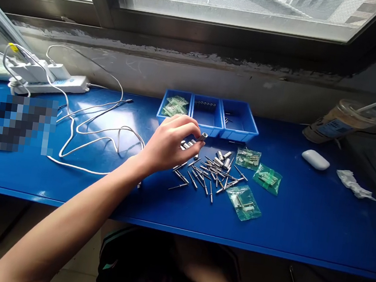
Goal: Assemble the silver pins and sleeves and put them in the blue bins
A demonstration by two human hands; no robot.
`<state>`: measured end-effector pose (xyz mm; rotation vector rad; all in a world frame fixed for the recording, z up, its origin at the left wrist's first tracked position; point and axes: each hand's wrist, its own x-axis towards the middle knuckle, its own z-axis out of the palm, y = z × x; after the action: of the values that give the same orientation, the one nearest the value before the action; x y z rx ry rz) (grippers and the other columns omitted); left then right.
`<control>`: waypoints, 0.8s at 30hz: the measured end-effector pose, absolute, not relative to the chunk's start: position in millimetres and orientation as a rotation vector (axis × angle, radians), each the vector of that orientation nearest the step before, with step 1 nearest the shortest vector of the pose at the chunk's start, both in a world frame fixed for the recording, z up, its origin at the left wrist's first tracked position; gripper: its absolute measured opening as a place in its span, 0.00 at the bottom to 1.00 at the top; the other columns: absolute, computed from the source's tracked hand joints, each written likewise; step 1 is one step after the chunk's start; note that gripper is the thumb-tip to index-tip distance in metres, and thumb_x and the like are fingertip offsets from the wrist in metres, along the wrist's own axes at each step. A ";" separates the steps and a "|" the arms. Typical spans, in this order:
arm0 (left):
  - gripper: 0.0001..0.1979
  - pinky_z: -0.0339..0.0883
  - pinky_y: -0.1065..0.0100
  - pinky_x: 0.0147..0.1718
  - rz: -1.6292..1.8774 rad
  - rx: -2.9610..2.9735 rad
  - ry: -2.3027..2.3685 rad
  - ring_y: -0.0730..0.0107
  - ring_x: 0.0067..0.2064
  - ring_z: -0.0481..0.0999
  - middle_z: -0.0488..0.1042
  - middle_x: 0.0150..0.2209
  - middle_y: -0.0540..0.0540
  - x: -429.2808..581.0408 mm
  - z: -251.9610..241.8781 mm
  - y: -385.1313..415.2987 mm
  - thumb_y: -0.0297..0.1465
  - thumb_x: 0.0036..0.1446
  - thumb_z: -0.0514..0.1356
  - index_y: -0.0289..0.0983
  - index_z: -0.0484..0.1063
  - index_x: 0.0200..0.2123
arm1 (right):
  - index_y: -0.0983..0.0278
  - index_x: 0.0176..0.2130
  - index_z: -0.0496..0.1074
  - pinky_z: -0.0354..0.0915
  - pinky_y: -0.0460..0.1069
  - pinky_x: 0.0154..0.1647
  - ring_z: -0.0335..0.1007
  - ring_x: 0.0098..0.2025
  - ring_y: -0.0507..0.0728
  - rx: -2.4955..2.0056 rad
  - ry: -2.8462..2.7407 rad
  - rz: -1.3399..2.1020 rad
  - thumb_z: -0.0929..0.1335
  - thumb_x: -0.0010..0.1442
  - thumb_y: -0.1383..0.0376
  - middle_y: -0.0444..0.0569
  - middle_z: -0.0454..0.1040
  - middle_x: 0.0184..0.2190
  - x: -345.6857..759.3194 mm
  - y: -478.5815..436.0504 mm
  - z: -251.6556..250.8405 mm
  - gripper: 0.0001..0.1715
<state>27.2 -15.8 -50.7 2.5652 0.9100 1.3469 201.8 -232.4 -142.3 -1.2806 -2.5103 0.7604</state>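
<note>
Steel sleeve [202, 137]: pinched between thumb and fingertips of the left hand [169, 143], centre frame, above the loose pile.
Right hand: not shown.
Blue bins [240, 133]: partly filled.
Unsorted: pins [204, 173] and green packets [244, 203] are scattered on the tabletop [302, 219].

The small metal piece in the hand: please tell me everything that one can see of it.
The small metal piece is a short cylinder, silver-grey and shiny; its far end looks dark, perhaps hollow. The left hand pinches it between thumb and fingertips, tilted, in the air by the pile of pins on the blue table. Nothing else touches it.
</note>
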 end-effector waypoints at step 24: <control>0.06 0.71 0.59 0.45 1.369 2.584 0.923 0.63 0.42 0.79 0.80 0.40 0.45 29.9 -50.7 -19.1 0.29 0.62 0.67 0.36 0.73 0.34 | 0.63 0.40 0.79 0.68 0.48 0.29 0.74 0.31 0.53 -0.901 -1.852 0.581 0.79 0.63 0.55 0.44 0.78 0.31 230.1 -19.4 -31.9 0.15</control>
<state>29.9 -19.1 -50.7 2.5836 0.9230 1.3689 230.1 -19.4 -31.9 -0.9011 -1.8517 0.5805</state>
